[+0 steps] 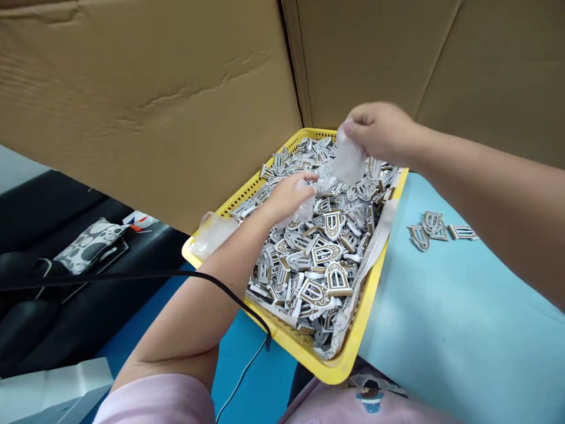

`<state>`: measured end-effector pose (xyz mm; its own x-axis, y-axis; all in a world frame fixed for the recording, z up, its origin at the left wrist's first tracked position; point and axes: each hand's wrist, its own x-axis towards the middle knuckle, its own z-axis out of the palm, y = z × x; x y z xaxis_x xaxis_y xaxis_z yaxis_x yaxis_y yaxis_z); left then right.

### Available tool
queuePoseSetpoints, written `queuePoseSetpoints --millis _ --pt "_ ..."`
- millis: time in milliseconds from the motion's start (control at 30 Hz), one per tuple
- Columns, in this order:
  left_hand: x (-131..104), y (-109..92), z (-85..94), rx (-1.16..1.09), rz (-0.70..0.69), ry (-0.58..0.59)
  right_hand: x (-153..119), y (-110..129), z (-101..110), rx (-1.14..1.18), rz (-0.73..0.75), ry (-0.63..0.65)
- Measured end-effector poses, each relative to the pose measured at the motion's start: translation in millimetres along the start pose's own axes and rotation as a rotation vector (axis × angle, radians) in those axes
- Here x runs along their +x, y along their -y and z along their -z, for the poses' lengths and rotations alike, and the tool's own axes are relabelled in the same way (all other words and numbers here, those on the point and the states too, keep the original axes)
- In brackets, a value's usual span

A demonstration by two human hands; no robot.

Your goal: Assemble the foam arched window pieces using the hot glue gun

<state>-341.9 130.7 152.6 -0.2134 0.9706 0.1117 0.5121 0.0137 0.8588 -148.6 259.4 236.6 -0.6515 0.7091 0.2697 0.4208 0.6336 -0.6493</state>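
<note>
My right hand (379, 132) is closed in a pinch on a translucent plastic bag (349, 160), raised above the far half of a yellow basket (326, 371). Lower and to its left, my left hand (289, 197) curls around another piece of clear plastic (305, 209), part of which its fingers hide. Whether the two pieces of plastic are joined I cannot tell. Beneath both hands the basket is heaped with small white, grey and gold window-shaped pieces (326, 253). A crumpled clear plastic bag (214, 235) lies over the basket's left rim, beside my left forearm.
Cardboard walls (176, 106) stand behind and left of the basket. Several loose pieces (432, 227) lie on the light blue table (441, 330) at right. A black cable (212, 277) crosses my left forearm. A patterned pouch (90, 244) sits on a black surface at left.
</note>
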Motion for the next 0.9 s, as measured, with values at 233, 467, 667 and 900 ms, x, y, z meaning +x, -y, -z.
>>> queuePoseSetpoints --millis 233,467,667,900 --pt "-3 -3 -8.9 -0.256 -0.046 0.163 -6 16 -36 0.491 -0.175 0.086" --pt "9 6 27.5 -0.336 0.018 -0.465 27 -7 -65 -0.016 -0.031 0.271" --pt "9 16 50.5 -0.162 -0.032 -0.528 44 -40 -105 -0.197 -0.070 0.516" --pt "7 11 44.2 0.174 -0.021 -0.305 36 -39 -82 -0.019 -0.054 0.563"
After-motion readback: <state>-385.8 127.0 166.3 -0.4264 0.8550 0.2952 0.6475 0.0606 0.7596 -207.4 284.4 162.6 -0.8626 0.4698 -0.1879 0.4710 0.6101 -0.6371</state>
